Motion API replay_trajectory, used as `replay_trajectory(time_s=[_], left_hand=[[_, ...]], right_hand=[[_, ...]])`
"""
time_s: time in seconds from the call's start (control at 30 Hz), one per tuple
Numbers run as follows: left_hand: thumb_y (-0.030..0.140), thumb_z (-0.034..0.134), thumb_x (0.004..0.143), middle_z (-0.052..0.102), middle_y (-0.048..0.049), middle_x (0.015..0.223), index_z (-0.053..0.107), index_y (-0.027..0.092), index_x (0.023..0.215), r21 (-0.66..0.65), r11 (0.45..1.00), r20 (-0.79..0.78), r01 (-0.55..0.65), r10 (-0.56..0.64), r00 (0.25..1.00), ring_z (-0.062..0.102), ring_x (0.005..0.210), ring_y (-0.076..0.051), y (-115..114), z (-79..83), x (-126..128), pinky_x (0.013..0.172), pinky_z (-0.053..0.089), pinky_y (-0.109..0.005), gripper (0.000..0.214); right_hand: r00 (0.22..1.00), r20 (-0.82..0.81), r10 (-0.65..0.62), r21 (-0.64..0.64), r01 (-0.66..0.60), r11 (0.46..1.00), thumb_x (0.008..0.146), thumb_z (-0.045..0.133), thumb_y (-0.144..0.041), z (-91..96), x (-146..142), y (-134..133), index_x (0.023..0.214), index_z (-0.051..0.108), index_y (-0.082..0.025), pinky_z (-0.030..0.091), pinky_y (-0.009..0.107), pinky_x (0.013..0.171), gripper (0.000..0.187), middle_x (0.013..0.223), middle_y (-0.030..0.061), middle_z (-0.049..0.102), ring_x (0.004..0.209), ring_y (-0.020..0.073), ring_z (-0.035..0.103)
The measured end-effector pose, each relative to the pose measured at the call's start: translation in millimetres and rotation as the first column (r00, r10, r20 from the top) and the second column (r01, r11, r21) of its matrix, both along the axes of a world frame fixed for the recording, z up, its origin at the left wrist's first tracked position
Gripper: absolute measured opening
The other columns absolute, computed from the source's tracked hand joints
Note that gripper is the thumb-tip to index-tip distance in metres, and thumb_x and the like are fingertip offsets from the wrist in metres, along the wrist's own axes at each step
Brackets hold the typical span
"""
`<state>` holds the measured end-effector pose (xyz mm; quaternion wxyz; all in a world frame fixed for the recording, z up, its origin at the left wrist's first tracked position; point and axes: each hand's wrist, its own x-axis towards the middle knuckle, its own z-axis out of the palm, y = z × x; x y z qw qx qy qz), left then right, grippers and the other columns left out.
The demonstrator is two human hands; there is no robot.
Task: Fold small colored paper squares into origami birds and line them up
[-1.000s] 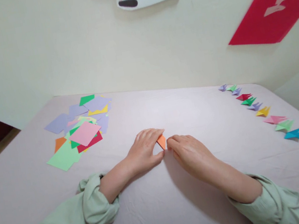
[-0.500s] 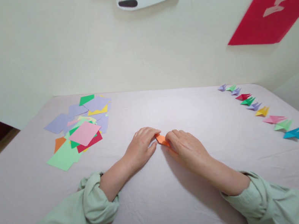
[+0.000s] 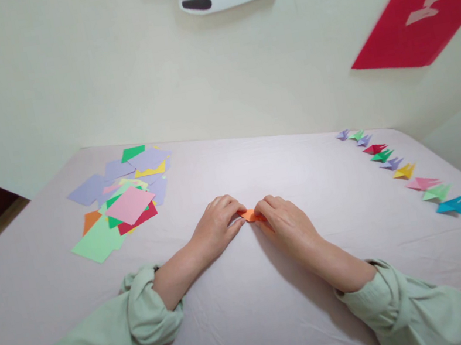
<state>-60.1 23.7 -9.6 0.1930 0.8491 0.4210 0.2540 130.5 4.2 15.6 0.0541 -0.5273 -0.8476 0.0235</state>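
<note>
A small folded orange paper lies on the pale tablecloth at the middle of the table. My left hand has its fingers curled and pinches the paper's left end. The fingers of my right hand press down on its right end. Most of the paper is hidden under my fingers. Both sleeves are pale green.
A loose pile of coloured paper squares lies at the left back of the table. Several small folded paper shapes stand in a row along the right side. The table meets a cream wall with a red banner.
The orange paper stood tilted between my fingertips a second ago; it now lies flat on the cloth. Both hands have closed in on it, and my right forearm has shifted a little left.
</note>
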Motion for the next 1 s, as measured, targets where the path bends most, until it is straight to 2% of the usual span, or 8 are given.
replay_trajectory(time_s=[0.4,0.7,1.0], left_hand=[[0.021,0.054,0.092,0.062,-0.0039,0.094,0.064,0.02,0.091,0.019,0.999,-0.006,-0.026,0.026,1.0,0.055,0.095,-0.02,3,0.2,2,0.086,0.044,-0.035,0.01],[0.02,0.055,0.091,0.059,-0.0034,0.091,0.06,0.019,0.084,0.029,0.994,-0.014,-0.107,0.108,0.994,0.053,0.09,-0.02,3,1.2,8,0.082,0.044,-0.034,0.008],[0.02,0.059,0.088,0.056,-0.0034,0.09,0.054,0.019,0.082,0.052,0.976,-0.035,-0.212,0.214,0.976,0.051,0.089,-0.02,5,-3.9,13,0.079,0.044,-0.034,0.008]], right_hand=[[0.999,-0.046,-0.013,-0.001,0.013,1.0,0.095,0.054,-0.022,-2.0,-1,3,0.092,0.062,-0.019,0.036,0.029,0.069,0.009,0.093,0.0051,0.062,0.082,0.0186,0.055],[0.994,-0.092,-0.054,-0.01,0.054,0.999,0.095,0.052,-0.021,-0.3,-2,6,0.085,0.061,-0.018,0.035,0.027,0.069,0.014,0.09,0.0049,0.061,0.081,0.017,0.055],[0.986,-0.121,-0.114,0.01,0.116,0.993,0.092,0.053,-0.021,-7.5,-3,12,0.079,0.058,-0.018,0.033,0.029,0.071,0.014,0.086,0.0043,0.061,0.081,0.0181,0.055]])
